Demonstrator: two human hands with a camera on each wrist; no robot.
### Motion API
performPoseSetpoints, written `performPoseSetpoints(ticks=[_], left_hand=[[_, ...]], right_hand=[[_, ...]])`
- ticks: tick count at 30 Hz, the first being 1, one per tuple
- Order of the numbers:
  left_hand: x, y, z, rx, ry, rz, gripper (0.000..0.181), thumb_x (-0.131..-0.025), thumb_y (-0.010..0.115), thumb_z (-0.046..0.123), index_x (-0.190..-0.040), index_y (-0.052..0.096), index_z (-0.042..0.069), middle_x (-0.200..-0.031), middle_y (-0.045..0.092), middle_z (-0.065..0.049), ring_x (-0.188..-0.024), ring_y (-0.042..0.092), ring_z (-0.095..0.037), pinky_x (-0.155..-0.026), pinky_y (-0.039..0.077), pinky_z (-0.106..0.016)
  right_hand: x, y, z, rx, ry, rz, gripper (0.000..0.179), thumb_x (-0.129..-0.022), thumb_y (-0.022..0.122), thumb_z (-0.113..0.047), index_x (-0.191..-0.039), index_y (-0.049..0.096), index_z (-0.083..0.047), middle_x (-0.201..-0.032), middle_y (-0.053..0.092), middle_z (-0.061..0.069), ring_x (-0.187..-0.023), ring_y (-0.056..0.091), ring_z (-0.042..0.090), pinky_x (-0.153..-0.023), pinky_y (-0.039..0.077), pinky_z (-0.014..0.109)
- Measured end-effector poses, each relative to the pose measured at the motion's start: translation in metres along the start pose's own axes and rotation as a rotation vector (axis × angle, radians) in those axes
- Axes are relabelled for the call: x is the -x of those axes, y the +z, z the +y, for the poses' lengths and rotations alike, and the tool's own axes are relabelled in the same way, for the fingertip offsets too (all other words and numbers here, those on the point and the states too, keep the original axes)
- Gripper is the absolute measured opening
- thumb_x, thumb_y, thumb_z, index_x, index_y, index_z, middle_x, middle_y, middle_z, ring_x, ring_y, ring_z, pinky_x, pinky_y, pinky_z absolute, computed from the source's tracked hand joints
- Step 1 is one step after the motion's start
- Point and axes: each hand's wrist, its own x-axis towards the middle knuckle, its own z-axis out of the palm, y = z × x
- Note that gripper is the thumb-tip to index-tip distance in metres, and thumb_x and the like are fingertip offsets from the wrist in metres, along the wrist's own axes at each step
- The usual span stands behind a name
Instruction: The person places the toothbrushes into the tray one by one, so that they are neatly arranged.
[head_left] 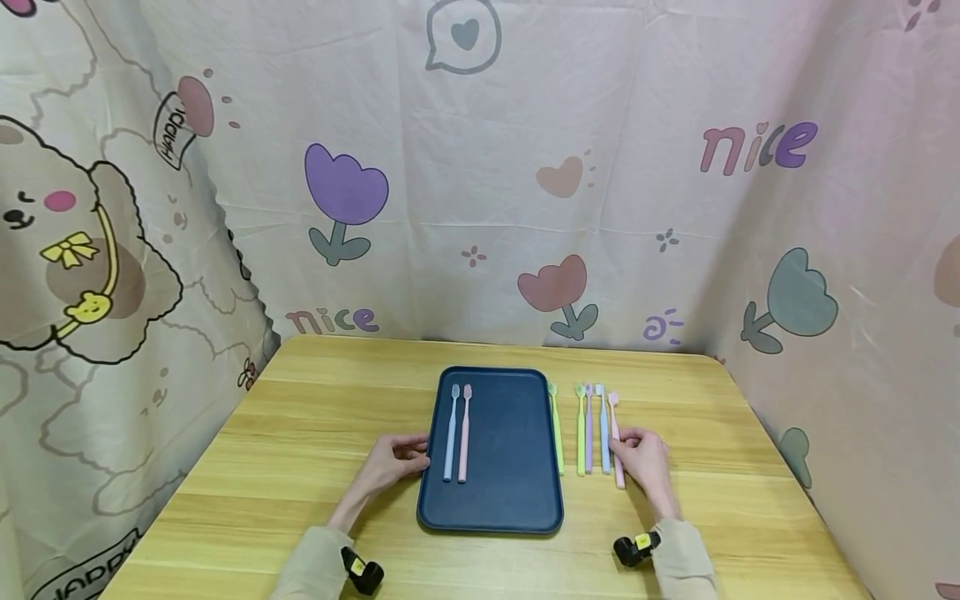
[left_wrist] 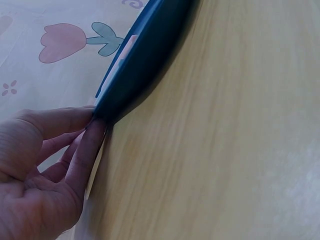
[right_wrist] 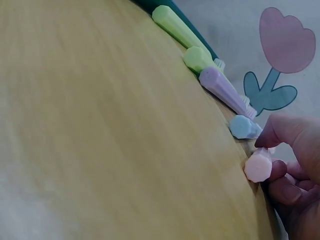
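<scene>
- Right hand [head_left: 643,460]: thumb and fingers pinch the rightmost pink toothbrush [head_left: 619,477], right of the dark tray [head_left: 510,454].
- Left hand [head_left: 390,461]: thumb and fingers grip the tray's left edge.
- Patterned curtain [head_left: 450,167]: hangs behind the table [head_left: 337,383].

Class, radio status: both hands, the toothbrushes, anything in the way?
Left hand gripping dark blue tray at edge. Right hand pinching rightmost pink toothbrush. Possibly in the way, between it and tray: two yellow-green toothbrushes, a purple one, a blue one.
</scene>
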Motion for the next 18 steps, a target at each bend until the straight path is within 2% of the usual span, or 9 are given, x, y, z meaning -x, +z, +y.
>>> performPoseSetpoints(ticks=[8,18], left_hand=[[-0.0003,-0.0002,-0.0013,0.004,0.004,-0.005,0.049,-0.089,0.072,0.001,-0.132,0.056,-0.016,-0.124,0.065,-0.036,-0.091,0.068,-0.016,-0.073,0.058,-0.019],[-0.0010,-0.0004,-0.0020,-0.008,0.009,-0.002,0.049,-0.088,0.073,0.001,-0.131,0.057,-0.016,-0.122,0.065,-0.035,-0.089,0.068,-0.012,-0.073,0.057,-0.018]], right_hand=[[-0.0010,0.0005,0.0013,0.027,-0.023,0.020,0.019,-0.082,0.074,-0.017,-0.089,0.073,0.000,-0.070,0.066,0.003,-0.062,0.053,0.009,-0.057,0.041,0.019],[0.0018,-0.0068,0.0019,-0.026,-0.019,-0.050,0.021,-0.086,0.070,-0.014,-0.097,0.071,0.005,-0.081,0.068,0.010,-0.068,0.054,0.008,-0.060,0.043,0.018]])
